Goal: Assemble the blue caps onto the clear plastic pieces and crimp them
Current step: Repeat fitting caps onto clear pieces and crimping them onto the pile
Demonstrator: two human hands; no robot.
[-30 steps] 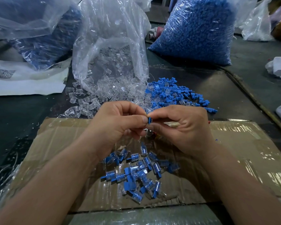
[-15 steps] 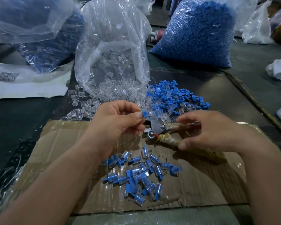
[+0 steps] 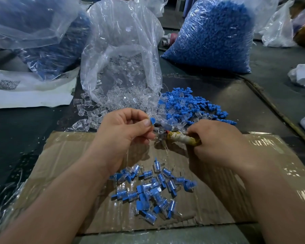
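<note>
Dark table [image 3: 16, 138] carrying a cardboard sheet [image 3: 60, 155], left hand [image 3: 123, 134] pinching a blue cap [image 3: 152, 121] between thumb and forefinger, right hand [image 3: 217, 143] gripping taped pliers [image 3: 180, 139].

Two hands show: one left hand [image 3: 123, 132] and one right hand [image 3: 217, 143]. There is one crimping tool [image 3: 176, 139], one cardboard sheet [image 3: 63, 155] and one white printed sheet [image 3: 30, 97]. Three filled bags stand behind: one bag of clear pieces [image 3: 121, 59], the left blue bag [image 3: 48, 59] and the right blue bag [image 3: 213, 36]. The left hand pinches one blue cap [image 3: 152, 121]. The assembled pieces [image 3: 148, 189] number roughly thirty; the loose blue caps [image 3: 192, 106] are too many to count.
</note>
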